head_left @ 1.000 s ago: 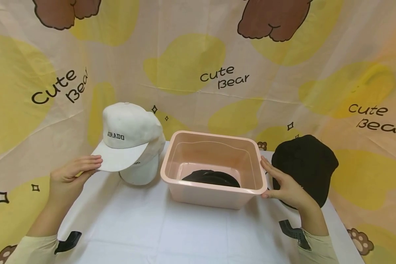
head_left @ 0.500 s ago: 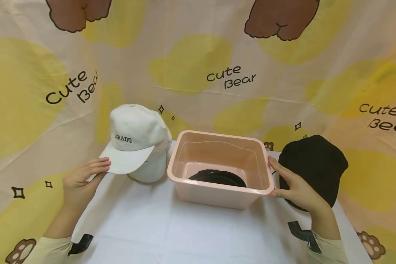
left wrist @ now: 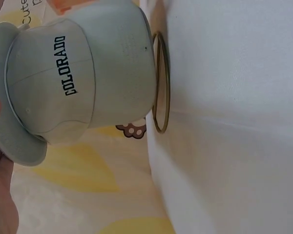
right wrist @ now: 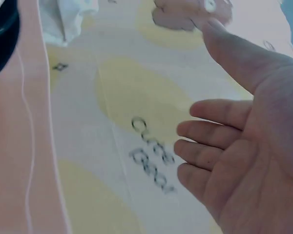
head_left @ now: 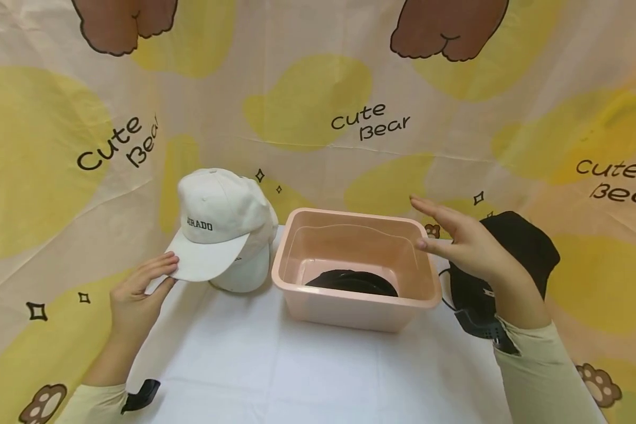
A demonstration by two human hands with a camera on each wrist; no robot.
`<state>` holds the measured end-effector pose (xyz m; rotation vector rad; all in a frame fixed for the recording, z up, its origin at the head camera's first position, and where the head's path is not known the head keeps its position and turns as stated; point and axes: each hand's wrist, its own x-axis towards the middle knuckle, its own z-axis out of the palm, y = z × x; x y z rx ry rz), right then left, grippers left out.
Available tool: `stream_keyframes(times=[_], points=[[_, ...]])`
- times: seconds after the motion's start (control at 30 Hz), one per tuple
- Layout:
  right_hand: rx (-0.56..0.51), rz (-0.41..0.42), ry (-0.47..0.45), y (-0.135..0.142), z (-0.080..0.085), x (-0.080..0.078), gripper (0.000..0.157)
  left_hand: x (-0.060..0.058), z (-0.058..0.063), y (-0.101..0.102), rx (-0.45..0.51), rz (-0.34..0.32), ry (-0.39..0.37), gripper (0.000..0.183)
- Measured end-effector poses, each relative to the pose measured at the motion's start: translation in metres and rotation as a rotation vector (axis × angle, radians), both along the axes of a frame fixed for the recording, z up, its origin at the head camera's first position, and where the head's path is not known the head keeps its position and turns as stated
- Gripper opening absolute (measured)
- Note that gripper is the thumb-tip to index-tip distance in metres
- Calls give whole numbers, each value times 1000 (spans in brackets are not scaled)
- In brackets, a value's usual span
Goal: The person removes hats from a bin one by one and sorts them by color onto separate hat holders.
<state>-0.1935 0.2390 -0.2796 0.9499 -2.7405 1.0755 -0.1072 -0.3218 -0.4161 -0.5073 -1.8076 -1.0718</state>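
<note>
My left hand (head_left: 140, 291) pinches the brim of the upper white baseball cap (head_left: 214, 203) between thumb and fingers. This cap reads COLORADO in the left wrist view and sits over another white cap (head_left: 249, 272). My right hand (head_left: 469, 244), fingers straight and spread from the thumb, hovers above the right rim of the pink plastic bin (head_left: 344, 312). Nothing is between its fingers in the right wrist view. Inside the bin lies a black item (head_left: 352, 282), partly hidden by the front wall. Behind my right forearm is a black cap (head_left: 527, 250), partly covered.
A brass-coloured wire ring (left wrist: 161, 83) stands under the white caps on the white-covered table (head_left: 318, 377). A printed cloth backdrop (head_left: 297, 106) with "Cute Bear" lettering hangs behind and at the sides.
My right hand has left the bin's right rim and risen above it, toward the back. My left hand stays on the cap brim. The head view has shifted slightly.
</note>
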Motion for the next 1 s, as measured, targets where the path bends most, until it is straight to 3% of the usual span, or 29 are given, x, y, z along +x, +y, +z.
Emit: stream_keyframes(times=[0.2,0.33,0.43,0.6,0.8,1.0], points=[[-71,74,-99,-46,42,-41,62,4,2,1,9,40,-46,39],[-106,138,-142,-75,57,-67,61,4,3,4,12,44,-58,40],[-112,152,-123,-95,63,-84,61,2,0,4,-5,68,-67,41],[-129,145,-79,-130,61,-114,59,-3,-6,-3,-29,122,-80,44],[-173,218,-141,-177,47,-143,56,-1,-7,-8,-11,152,-111,45],[-224,302,-217,-212,28,-162,50,8,8,11,26,141,-136,41]])
